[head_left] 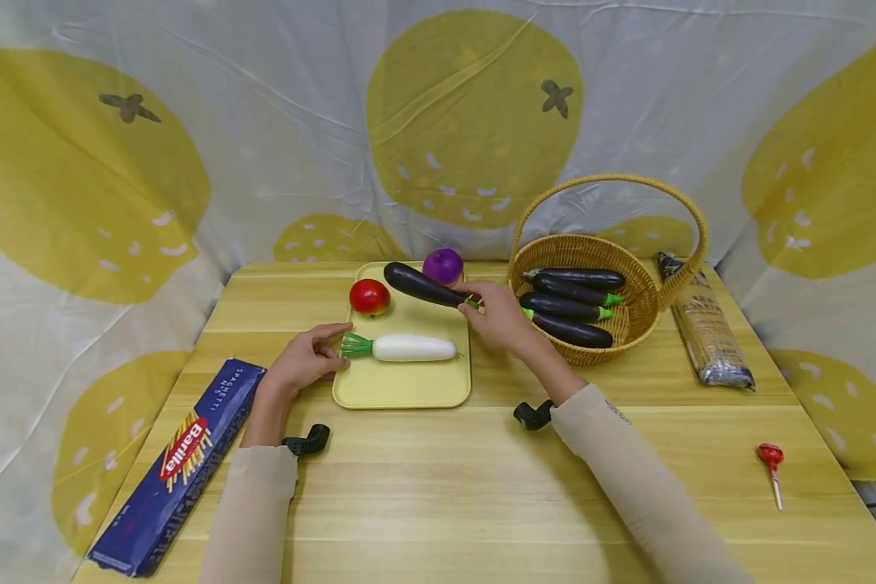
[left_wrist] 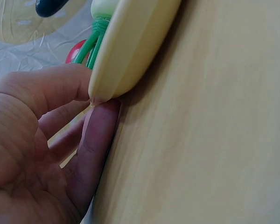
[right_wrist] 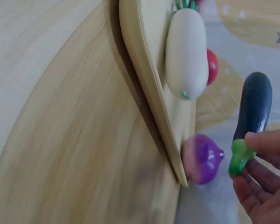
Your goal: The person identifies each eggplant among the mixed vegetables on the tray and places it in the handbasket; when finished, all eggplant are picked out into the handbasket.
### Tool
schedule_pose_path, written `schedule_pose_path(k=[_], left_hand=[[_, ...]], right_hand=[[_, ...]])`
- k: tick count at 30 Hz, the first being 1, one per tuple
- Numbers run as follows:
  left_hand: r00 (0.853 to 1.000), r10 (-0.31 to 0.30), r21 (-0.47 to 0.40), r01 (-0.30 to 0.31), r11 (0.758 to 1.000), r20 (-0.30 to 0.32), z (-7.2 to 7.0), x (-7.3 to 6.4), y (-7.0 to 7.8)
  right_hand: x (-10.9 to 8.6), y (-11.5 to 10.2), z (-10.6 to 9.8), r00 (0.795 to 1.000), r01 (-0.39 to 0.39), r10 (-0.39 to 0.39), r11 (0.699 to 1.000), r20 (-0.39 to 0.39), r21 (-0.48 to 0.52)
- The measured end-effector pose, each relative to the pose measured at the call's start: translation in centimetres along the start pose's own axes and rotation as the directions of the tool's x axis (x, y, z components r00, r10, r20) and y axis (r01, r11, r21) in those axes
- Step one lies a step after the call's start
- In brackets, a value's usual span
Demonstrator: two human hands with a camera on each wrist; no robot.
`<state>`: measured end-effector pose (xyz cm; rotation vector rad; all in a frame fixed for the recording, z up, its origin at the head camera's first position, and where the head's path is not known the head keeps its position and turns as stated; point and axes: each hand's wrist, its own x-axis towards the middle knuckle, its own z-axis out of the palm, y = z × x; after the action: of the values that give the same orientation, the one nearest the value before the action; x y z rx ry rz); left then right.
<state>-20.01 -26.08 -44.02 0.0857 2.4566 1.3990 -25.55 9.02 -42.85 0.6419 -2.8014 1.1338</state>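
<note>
My right hand [head_left: 498,315] pinches a dark eggplant [head_left: 422,285] by its green stem end, above the back of a yellow tray [head_left: 401,395]. The right wrist view shows thumb and fingers on the green cap [right_wrist: 240,156]. At the tray's left edge my left hand [head_left: 308,357] grips the rim [left_wrist: 100,91] between thumb and forefinger. On the tray lie a white radish [head_left: 412,348] with green stalks pointing left, a red round fruit [head_left: 369,298] at the back left and a purple onion [head_left: 443,266] at the back right, partly hidden behind the eggplant.
Right of the tray stands a wicker basket [head_left: 646,328] with a tall handle and several eggplants [head_left: 573,304] inside. Beyond it lies a clear noodle packet [head_left: 711,332]. A blue spaghetti box [head_left: 182,466] lies at left, a red lollipop [head_left: 770,456] at right. A patterned cloth [head_left: 263,122] hangs behind.
</note>
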Motion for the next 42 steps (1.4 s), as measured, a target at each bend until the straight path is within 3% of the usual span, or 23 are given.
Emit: schedule_pose_path(k=[8, 18, 32, 42], left_hand=[[1.000, -0.005, -0.019, 0.005, 1.000, 0.005, 0.0, 0.1, 0.0], [1.000, -0.008, -0.019, 0.008, 1.000, 0.003, 0.1, 0.0, -0.1], [1.000, -0.013, -0.020, 0.013, 1.000, 0.008, -0.1, 0.1, 0.0], [1.000, -0.008, -0.015, 0.008, 1.000, 0.006, 0.0, 0.1, -0.1]], right_hand=[[-2.0, 1.5, -2.8, 0.998, 0.049, -0.050, 0.999, -0.030, -0.019], [-5.0, 3.5, -7.4, 0.997, 0.023, -0.028, 0.997, -0.065, -0.070], [-8.6, 8.4, -12.2, 0.989, -0.074, 0.057, 0.989, -0.137, -0.124], [-8.3, 11.3, -13.3, 0.975, -0.182, 0.158, 0.972, -0.158, -0.149]])
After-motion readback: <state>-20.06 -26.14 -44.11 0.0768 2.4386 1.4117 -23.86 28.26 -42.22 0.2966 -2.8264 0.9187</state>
